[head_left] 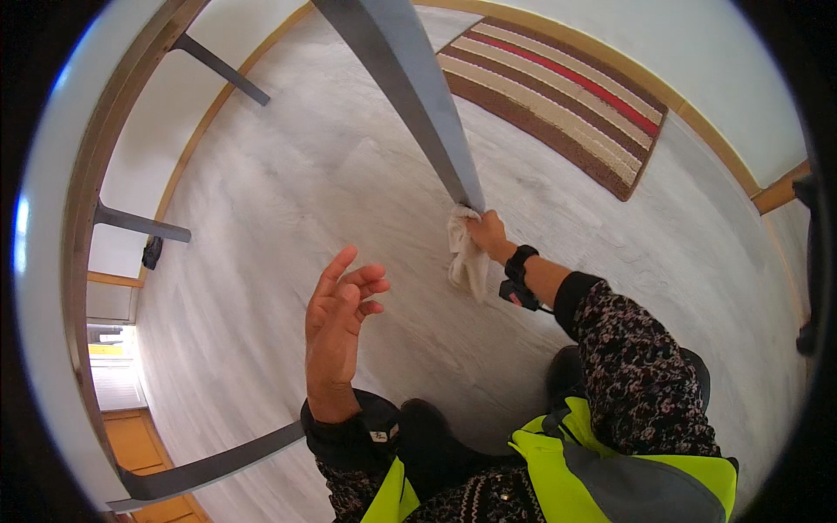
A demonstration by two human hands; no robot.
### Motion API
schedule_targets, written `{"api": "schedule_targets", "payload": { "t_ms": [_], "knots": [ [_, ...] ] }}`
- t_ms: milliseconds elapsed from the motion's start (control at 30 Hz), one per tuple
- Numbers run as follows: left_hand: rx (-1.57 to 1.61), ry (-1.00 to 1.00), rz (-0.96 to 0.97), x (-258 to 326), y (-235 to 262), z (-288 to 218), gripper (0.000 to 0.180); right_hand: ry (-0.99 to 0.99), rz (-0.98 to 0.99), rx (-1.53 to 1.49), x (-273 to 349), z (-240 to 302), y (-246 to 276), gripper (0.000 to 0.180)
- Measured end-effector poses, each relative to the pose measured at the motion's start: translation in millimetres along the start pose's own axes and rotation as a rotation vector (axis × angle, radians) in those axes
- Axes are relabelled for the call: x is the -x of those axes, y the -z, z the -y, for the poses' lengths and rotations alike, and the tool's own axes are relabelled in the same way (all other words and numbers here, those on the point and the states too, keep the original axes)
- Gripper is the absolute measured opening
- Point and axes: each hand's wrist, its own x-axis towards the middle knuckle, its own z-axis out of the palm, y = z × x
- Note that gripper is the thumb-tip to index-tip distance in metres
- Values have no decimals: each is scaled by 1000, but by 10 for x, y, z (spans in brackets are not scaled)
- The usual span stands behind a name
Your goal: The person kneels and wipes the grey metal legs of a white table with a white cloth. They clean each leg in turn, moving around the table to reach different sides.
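Observation:
A whitish cloth [469, 261] is gripped in my right hand [490, 234], its loose end hanging down toward the floor. The hand presses it against the lower end of a grey table leg [427, 105], close to the floor. My left hand [338, 314] is raised to the left of the cloth, holding nothing, its fingers apart and partly curled. A black watch [520, 263] circles my right wrist, and a small black device [520, 295] with a cord hangs beside it.
A striped brown, beige and red rug [558, 96] lies by the far wall. More grey legs [144, 223] and a brown table edge [78, 261] stand at the left. A grey bar [214, 458] runs near my left sleeve. An orange-brown wooden panel [139, 444] shows at lower left.

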Motion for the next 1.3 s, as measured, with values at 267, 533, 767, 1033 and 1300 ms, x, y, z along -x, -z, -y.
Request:
{"api": "schedule_targets", "payload": {
  "t_ms": [267, 533, 767, 1033, 1300],
  "knots": [
    [31, 27, -13, -89, 76, 54, 47, -113, -139, -108, -180, 44, -309, 42],
    [20, -19, 13, -100, 98, 97, 45, 404, 83, 662, -526, -327, 288, 39],
    [31, -19, 5, -31, 45, 17, 46, 275, -33, -5, -495, 113, 1123, 30],
    [-15, 0, -18, 23, 0, -64, 47, 509, 8, -206, 100, 973, 615, 36],
    [56, 4, 31, -19, 7, -40, 46, 819, -147, -335, 952, 1905, 858, 38]
  ]
}}
